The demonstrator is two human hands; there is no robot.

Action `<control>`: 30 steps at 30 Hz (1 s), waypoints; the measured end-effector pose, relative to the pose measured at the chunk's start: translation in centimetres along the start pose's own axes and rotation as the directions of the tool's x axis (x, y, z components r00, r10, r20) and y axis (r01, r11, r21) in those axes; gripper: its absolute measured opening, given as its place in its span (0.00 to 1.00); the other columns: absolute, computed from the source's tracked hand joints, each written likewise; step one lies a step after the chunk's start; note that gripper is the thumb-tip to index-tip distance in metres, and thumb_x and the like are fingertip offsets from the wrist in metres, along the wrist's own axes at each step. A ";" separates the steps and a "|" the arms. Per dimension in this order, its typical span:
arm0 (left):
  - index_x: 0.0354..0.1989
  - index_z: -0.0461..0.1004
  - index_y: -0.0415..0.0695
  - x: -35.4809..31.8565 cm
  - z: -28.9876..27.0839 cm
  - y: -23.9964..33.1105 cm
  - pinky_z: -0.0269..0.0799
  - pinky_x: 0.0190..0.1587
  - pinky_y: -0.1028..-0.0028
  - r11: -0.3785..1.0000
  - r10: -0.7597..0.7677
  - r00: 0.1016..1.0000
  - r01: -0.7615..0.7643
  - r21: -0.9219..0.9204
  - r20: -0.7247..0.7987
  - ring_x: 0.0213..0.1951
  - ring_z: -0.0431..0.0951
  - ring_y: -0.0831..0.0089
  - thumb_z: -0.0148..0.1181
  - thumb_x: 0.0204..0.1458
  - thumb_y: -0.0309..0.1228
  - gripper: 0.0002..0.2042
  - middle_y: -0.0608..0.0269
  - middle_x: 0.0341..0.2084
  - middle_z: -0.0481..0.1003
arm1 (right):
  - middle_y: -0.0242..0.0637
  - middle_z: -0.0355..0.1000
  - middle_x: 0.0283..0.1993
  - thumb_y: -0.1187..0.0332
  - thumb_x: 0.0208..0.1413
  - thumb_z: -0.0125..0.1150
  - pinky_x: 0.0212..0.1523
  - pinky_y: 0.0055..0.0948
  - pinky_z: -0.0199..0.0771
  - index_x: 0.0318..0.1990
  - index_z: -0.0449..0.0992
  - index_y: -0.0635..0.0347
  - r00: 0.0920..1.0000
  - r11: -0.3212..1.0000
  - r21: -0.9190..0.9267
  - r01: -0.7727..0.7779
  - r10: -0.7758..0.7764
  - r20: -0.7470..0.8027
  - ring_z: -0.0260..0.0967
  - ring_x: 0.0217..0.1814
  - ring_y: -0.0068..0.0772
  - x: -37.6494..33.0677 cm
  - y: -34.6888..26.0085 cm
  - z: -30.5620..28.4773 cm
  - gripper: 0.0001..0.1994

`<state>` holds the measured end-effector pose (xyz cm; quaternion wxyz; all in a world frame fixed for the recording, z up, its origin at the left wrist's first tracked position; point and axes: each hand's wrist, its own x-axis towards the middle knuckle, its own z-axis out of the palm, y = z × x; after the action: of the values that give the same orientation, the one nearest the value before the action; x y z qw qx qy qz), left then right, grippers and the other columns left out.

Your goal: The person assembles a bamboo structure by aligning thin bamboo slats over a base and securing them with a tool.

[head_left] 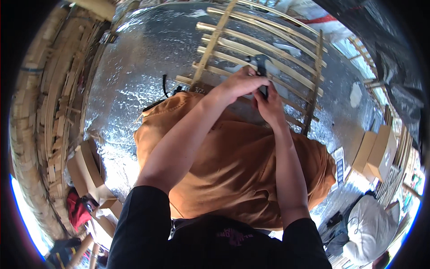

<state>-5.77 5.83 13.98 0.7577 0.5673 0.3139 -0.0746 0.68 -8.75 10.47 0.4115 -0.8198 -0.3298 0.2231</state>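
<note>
**Black tool held over the bamboo frame**

Black tool (261, 67) is grasped by both hands just above the near edge of the bamboo slat frame (264, 49), which lies on silver foil sheeting (143, 58). The left hand (239, 85) is closed over it; the right hand (268, 105) grips it from below. Cardboard boxes (374, 154) are seen at the right.
</note>
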 end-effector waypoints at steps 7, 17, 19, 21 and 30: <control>0.48 0.73 0.35 0.3 -0.5 -0.2 0.75 0.46 0.67 0.764 0.160 0.987 -0.100 0.637 -0.036 0.43 0.80 0.64 0.63 0.52 0.45 0.25 0.55 0.37 0.79 | 0.26 0.68 0.26 0.73 0.56 0.60 0.21 0.24 0.64 0.41 0.72 0.56 0.955 0.667 0.688 -0.288 0.249 0.159 0.64 0.23 0.18 0.3 2.7 1.4 0.07; 0.70 0.50 0.36 1.9 -7.2 0.0 0.41 0.69 0.40 0.247 0.487 0.685 0.487 0.838 -0.542 0.73 0.42 0.50 0.49 0.58 0.50 0.38 0.45 0.69 0.52 | 0.22 0.64 0.21 0.53 0.62 0.60 0.20 0.22 0.58 0.40 0.72 0.55 0.910 0.718 0.559 -0.415 0.341 0.238 0.59 0.20 0.15 0.6 2.0 2.1 0.15; 0.71 0.46 0.36 3.4 -6.9 -0.3 0.40 0.70 0.42 0.193 0.504 0.666 0.534 0.823 -0.550 0.73 0.41 0.51 0.47 0.59 0.52 0.40 0.47 0.70 0.50 | 0.23 0.64 0.21 0.52 0.62 0.59 0.20 0.22 0.59 0.39 0.72 0.56 0.911 0.746 0.527 -0.408 0.372 0.178 0.60 0.19 0.16 1.0 2.2 1.5 0.16; 0.72 0.41 0.35 4.5 -6.8 -1.4 0.36 0.71 0.43 0.122 0.485 0.698 0.542 0.831 -0.527 0.74 0.39 0.52 0.40 0.60 0.58 0.43 0.49 0.72 0.48 | 0.24 0.64 0.21 0.52 0.62 0.59 0.20 0.23 0.60 0.39 0.72 0.56 0.906 0.732 0.537 -0.420 0.378 0.193 0.60 0.19 0.16 0.9 2.1 1.3 0.15; 0.72 0.41 0.37 7.1 -10.6 -3.2 0.39 0.71 0.44 0.317 0.459 0.718 0.418 0.851 -0.523 0.74 0.41 0.53 0.40 0.59 0.63 0.45 0.49 0.72 0.47 | 0.25 0.64 0.20 0.54 0.63 0.58 0.19 0.23 0.61 0.38 0.71 0.55 0.902 0.732 0.528 -0.431 0.367 0.229 0.61 0.19 0.17 1.2 2.1 1.5 0.14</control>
<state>-5.84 16.04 5.72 0.0971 0.8833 0.4584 -0.0132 1.31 -8.02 7.82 0.5597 -0.6981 -0.0863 0.4381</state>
